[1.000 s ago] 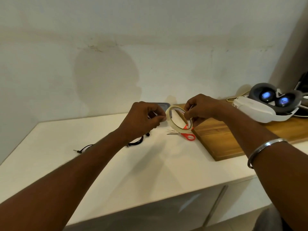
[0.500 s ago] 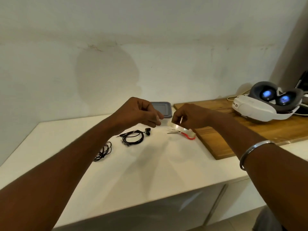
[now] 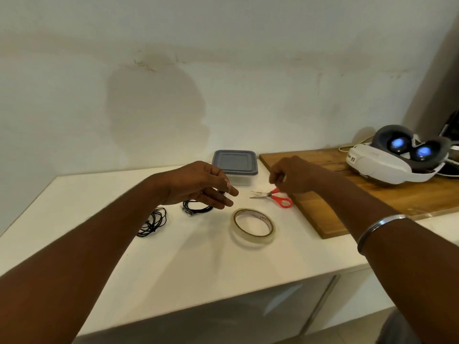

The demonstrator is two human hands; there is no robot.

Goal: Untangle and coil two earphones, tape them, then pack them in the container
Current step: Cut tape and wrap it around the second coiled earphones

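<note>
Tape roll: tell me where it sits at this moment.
In the head view, the tape roll lies flat on the white counter near the centre. It is just nearer the person than the red-handled scissors and to the right of the right-hand earphone coil.

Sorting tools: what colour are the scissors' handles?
Red; the scissors show best in the head view.

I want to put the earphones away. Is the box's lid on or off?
On. The grey lid sits flat over the clear container, closing its top.

Tape roll (image 3: 253, 240) lies flat on the counter (image 3: 198, 266) near two coiled earphones (image 3: 152, 223), scissors (image 3: 282, 201) by the right hand (image 3: 295, 175).
</note>
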